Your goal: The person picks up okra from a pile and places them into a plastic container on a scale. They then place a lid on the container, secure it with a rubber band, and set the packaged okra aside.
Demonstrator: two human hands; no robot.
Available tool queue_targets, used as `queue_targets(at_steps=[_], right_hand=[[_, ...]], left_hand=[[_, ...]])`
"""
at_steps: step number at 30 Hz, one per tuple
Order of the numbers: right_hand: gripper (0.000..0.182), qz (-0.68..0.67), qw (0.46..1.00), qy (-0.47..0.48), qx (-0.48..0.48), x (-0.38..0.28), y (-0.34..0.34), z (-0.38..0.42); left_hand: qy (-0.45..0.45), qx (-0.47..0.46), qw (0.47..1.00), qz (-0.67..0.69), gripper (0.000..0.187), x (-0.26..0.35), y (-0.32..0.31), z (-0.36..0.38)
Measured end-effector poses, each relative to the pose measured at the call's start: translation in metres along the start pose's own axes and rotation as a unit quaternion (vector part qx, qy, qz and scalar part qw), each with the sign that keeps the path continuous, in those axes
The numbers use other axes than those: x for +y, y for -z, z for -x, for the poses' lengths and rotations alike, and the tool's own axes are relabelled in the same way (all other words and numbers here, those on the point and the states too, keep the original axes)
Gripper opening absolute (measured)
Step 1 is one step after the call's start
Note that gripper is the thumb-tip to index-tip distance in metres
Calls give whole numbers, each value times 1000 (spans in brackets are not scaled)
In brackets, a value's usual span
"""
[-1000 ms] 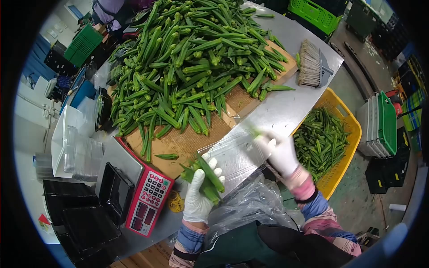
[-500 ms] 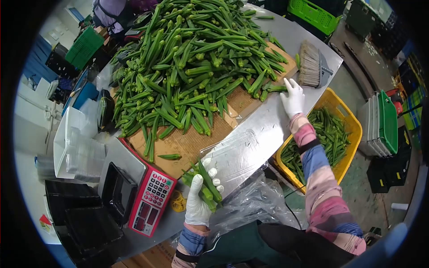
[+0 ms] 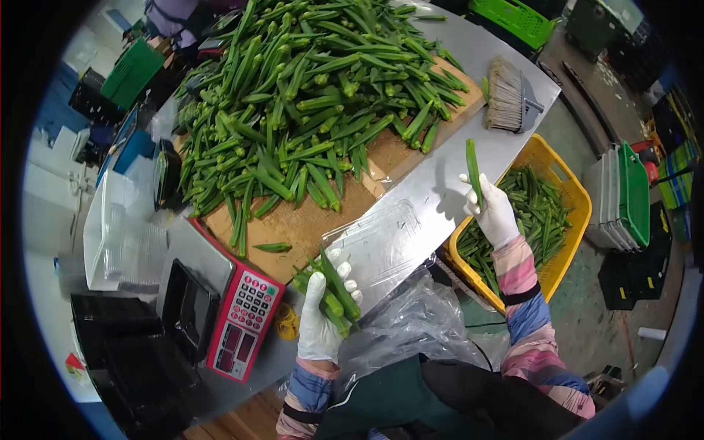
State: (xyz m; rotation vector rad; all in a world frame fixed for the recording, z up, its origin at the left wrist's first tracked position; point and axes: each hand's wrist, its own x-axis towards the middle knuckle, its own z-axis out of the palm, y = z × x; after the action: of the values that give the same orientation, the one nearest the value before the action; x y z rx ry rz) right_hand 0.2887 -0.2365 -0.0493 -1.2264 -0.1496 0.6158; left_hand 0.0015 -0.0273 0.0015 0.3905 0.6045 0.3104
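Note:
White-gloved, my left hand [image 3: 320,315] is closed round several okra pods [image 3: 336,293], near the table's front edge and right of the red scale [image 3: 243,323]. My right hand [image 3: 493,213], also gloved, holds one okra pod [image 3: 473,167] upright between its fingers, beside the yellow crate [image 3: 570,238]. That crate has many okra pods in it. A large heap of okra [image 3: 293,110] lies on cardboard [image 3: 304,238] on the metal table [image 3: 411,213].
A brush [image 3: 504,99] rests at the table's right edge. Black trays [image 3: 192,304] lie on and beside the scale. Yellow rubber bands [image 3: 287,321] are right of it. Clear plastic [image 3: 411,323] hangs at the front edge. A person [image 3: 174,18] stands at the back left.
My right hand has moved down and away from the heap's edge, with an okra pod now raised in its fingers. My left hand still holds its pods, with little movement.

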Motion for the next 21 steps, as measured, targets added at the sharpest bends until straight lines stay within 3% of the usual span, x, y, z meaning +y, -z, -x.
queue_targets(at_steps=[2, 3, 6, 9, 12, 13, 16, 17, 19, 21], right_hand=[[41, 93, 996, -6, -17, -1, -28, 16], [38, 179, 983, 9, -41, -11, -54, 31], [36, 130, 977, -63, -159, 5, -101, 51], [35, 14, 968, -126, -215, 17, -123, 62], [35, 37, 984, -66, -159, 8, -111, 57], [36, 80, 989, 19, -127, -1, -99, 51], [37, -52, 994, 87, 28, -29, -47, 41], [41, -124, 980, 150, 43, -38, -20, 33], [45, -221, 932, 222, 182, -73, -28, 41], [46, -154, 948, 241, 137, -62, -11, 21]], left_hand=[[-12, 16, 1000, -12, 58, -1, -1, 1], [-7, -21, 1000, 18, 56, -2, 3, 1], [0, -22, 999, 23, 59, 0, 5, 3], [-5, -22, 999, 46, 60, 6, 6, 11], [-11, -26, 997, 68, 60, 8, 13, 14], [-9, -27, 996, 80, 59, 9, 16, 14], [-6, -13, 996, 83, 66, 9, 23, 16], [-4, -20, 996, 84, 65, 8, 23, 15], [-4, -33, 996, 86, 65, 6, 21, 13], [-1, -48, 995, 82, 63, 3, 17, 11]])
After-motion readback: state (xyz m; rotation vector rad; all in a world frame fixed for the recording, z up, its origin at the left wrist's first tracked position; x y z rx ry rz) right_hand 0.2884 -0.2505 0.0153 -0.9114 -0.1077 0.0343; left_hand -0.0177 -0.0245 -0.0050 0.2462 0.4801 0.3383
